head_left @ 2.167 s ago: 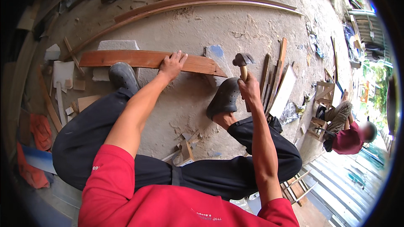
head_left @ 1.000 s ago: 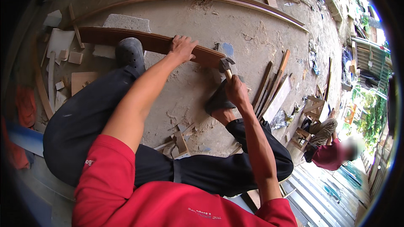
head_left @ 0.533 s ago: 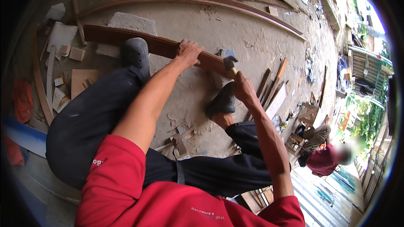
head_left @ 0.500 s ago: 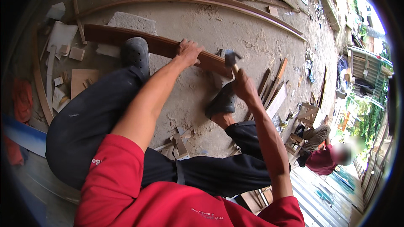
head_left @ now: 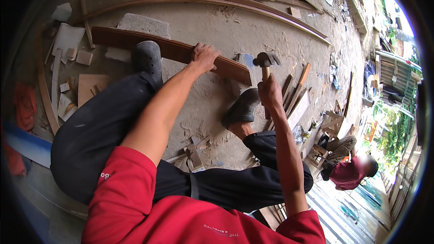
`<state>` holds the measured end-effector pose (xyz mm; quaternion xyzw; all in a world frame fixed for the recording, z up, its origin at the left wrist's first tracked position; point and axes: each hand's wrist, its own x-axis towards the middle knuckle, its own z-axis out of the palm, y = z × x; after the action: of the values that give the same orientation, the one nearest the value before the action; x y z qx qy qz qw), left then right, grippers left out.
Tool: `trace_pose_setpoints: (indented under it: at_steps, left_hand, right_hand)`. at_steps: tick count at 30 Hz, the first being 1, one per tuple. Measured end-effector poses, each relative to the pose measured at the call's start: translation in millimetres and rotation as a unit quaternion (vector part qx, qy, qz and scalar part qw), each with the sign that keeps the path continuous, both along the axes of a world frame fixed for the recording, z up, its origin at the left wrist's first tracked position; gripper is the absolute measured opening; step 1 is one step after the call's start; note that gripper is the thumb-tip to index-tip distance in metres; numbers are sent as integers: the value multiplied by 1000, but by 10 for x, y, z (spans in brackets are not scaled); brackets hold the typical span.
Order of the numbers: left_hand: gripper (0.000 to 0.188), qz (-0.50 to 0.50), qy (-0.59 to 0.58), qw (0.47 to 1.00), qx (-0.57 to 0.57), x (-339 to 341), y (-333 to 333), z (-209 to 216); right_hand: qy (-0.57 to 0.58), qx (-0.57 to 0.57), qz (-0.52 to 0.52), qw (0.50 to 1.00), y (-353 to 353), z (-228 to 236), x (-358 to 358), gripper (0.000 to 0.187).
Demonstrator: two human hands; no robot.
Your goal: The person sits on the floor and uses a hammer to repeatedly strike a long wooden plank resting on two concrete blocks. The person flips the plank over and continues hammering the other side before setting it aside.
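A long reddish-brown wooden plank (head_left: pixel 174 50) slants across in front of me, lower toward its right end. My left hand (head_left: pixel 204 58) is closed over its edge, right of the middle. The dark clog (head_left: pixel 147 58) on my left foot stands against the plank's left part. My right hand (head_left: pixel 270 91) grips the light wooden handle of a claw hammer (head_left: pixel 267 58). The hammer's dark head is up, just right of the plank's end and apart from it. My other clog (head_left: pixel 244 106) is on the ground below that end.
Under the plank's left part lies a pale concrete block (head_left: pixel 143 25). Long boards (head_left: pixel 239 5) lie beyond it. Wood offcuts (head_left: pixel 84 58) are scattered at the left, and strips (head_left: pixel 298 86) lie at the right. Another person (head_left: pixel 348 171) sits at the far right.
My right hand has moved the hammer to the right, away from the plank's end. My left hand keeps its place on the plank.
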<state>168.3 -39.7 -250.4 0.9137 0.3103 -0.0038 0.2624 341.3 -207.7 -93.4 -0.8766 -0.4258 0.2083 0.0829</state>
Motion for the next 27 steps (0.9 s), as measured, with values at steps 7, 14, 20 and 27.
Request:
trace_pose_setpoints:
  at_steps: [7,14,20,27]
  left_hand:
    - [56,-16,-1,1000,2,92,2,-14]
    - [54,2,12,1000,-8,19,33,-31]
    - [58,-22,-9,1000,-3,106,-8,-24]
    - [59,-11,22,1000,-2,46,67,1]
  right_hand:
    - [15,-101,56,993,-490,-432,-14,24]
    - [-2,70,2,998,35,49,-261,19]
    - [19,-21,-88,996,-753,-755,120,21]
    - [248,141,-276,918,-303,-41,-1,12]
